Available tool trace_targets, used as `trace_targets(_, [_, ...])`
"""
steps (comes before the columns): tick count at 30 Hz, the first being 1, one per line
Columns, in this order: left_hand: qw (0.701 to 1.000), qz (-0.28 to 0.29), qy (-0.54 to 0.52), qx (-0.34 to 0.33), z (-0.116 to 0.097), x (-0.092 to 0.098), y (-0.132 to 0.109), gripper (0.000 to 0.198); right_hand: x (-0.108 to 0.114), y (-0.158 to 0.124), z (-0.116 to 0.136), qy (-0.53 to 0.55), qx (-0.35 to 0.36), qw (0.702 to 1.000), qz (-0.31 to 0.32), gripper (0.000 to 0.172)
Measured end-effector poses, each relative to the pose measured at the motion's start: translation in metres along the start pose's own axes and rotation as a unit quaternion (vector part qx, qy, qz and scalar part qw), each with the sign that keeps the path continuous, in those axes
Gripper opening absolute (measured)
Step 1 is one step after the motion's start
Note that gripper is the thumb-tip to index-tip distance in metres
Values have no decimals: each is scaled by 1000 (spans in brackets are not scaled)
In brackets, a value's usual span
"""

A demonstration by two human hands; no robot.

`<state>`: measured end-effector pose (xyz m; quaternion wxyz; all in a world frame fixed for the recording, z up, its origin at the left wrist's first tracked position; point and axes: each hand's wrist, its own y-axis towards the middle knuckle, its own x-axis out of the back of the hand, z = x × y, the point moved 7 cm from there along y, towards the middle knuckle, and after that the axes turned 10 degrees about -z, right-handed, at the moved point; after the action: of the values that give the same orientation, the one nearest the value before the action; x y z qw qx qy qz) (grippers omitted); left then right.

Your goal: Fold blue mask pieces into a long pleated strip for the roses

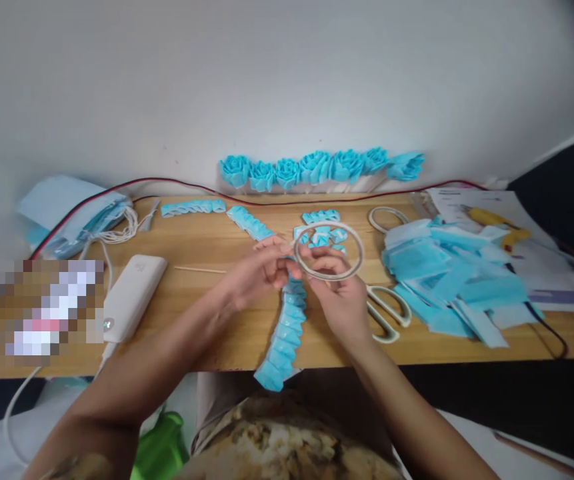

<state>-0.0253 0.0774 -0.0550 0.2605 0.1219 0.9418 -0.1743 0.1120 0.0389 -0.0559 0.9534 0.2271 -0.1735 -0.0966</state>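
A narrow roll of tape (329, 276) is held up over the table by my right hand (344, 303), its fingers curled around the near side of the ring. My left hand (269, 267) is closed at the far end of a strip of folded blue petals (289, 327), close beside the roll. That strip runs toward me and hangs past the table's front edge. Whether the left fingertips also pinch the tape's loose end is too blurred to tell. Scissors (389, 313) lie partly behind my right wrist, only their white handles showing.
Blue fabric roses (314, 167) line the wall. More folded strips (194, 208) and small folded pieces (321, 233) lie behind my hands. Cut blue pieces (457, 280), another tape roll (389, 210) and a yellow glue gun (499, 223) are right; a power bank (135, 297) and masks (77, 213) left.
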Motion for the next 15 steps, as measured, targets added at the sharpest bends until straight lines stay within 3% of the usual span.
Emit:
trace_targets(4, [999, -17, -2, -32, -17, 8, -2, 32, 28, -10, 9, -103, 76, 991, 45, 16])
trace_targets(6, [998, -13, 20, -65, -26, 10, -2, 31, 55, -17, 12, -216, 138, 965, 60, 19])
trace_targets(10, [982, 3, 112, -150, -37, 12, -3, 24, 107, -26, -8, -395, 165, 899, 92, 20])
trace_targets(12, [970, 9, 163, -183, -38, 11, -4, 22, 115, -30, -19, -438, 178, 873, 118, 25])
trace_targets(15, [956, 4, 208, -208, -38, 12, -4, 26, 111, -34, -29, -466, 184, 854, 140, 31])
